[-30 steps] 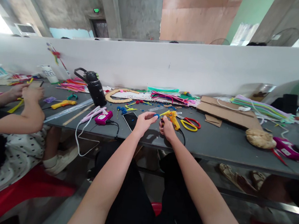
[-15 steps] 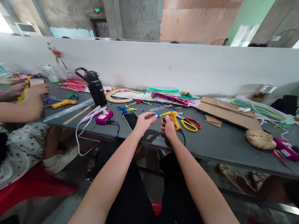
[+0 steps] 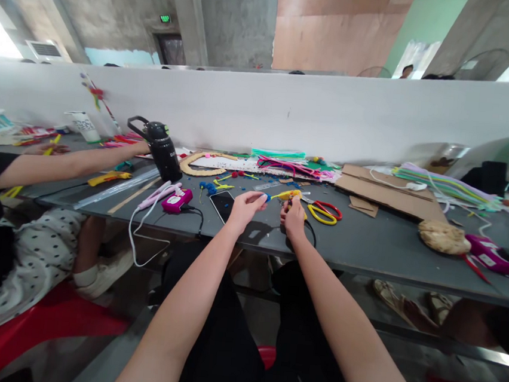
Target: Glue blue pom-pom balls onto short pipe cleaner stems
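My left hand [image 3: 247, 205] is pinched on a small blue piece with a yellow stem [image 3: 276, 195] just above the grey table [image 3: 367, 241]. My right hand [image 3: 295, 215] is wrapped round the handle of a yellow glue gun [image 3: 291, 194], whose nozzle points left toward the blue piece. The gun's black cord [image 3: 311, 232] trails off behind my right wrist. A black phone [image 3: 222, 203] lies flat just left of my left hand. Yellow-and-red scissors [image 3: 325, 211] lie right of my right hand.
A black bottle [image 3: 159, 147] stands at the back left, with a pink glue gun [image 3: 175, 199] and white cable in front of it. Cardboard sheets [image 3: 384, 191] and coloured pipe cleaners [image 3: 288, 165] lie at the back. A person's arm [image 3: 77, 163] reaches across the table's left end.
My right hand has turned the glue gun down toward the blue piece. The person on the left has stretched an arm rightward toward the bottle.
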A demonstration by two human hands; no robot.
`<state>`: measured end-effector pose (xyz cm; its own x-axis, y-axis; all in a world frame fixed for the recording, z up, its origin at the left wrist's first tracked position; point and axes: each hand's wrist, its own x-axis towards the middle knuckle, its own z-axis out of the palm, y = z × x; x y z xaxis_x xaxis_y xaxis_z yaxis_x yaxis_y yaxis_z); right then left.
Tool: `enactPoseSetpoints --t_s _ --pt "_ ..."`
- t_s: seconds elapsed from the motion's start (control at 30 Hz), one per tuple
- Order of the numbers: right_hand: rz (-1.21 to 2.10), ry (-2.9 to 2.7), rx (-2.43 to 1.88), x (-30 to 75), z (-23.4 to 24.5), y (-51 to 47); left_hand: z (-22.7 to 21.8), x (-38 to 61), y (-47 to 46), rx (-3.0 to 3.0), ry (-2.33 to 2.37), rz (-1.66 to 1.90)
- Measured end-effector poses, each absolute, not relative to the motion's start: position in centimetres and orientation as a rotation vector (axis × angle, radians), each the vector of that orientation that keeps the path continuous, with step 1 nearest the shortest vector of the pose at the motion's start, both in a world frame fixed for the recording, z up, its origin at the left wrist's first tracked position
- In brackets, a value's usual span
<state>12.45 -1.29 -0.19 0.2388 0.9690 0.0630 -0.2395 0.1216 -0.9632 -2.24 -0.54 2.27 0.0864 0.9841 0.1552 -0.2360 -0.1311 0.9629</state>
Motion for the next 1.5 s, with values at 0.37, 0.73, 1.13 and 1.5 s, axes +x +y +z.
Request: enactPoseSetpoints --t_s 0.37,0.73,1.13,1.5 --pt "1.109 -1.103 -1.045 11.94 -1.08 -1.41 2.54 -2.10 -0.78 1.183 0.910 1.341" --pt "1.069 -0.985 -1.045 12.19 -0.87 -1.28 2.46 -2.28 -0.65 1.167 0.897 1.333" --pt "1.117 -0.905 -1.031 12.27 -0.55 -1.21 2.32 -2.27 -0.54 1.198 0.889 1.351" --pt "1.172 -0.975 -1.020 12.16 -0.67 -1.23 1.88 -2.48 -0.30 1.266 0.871 1.348"
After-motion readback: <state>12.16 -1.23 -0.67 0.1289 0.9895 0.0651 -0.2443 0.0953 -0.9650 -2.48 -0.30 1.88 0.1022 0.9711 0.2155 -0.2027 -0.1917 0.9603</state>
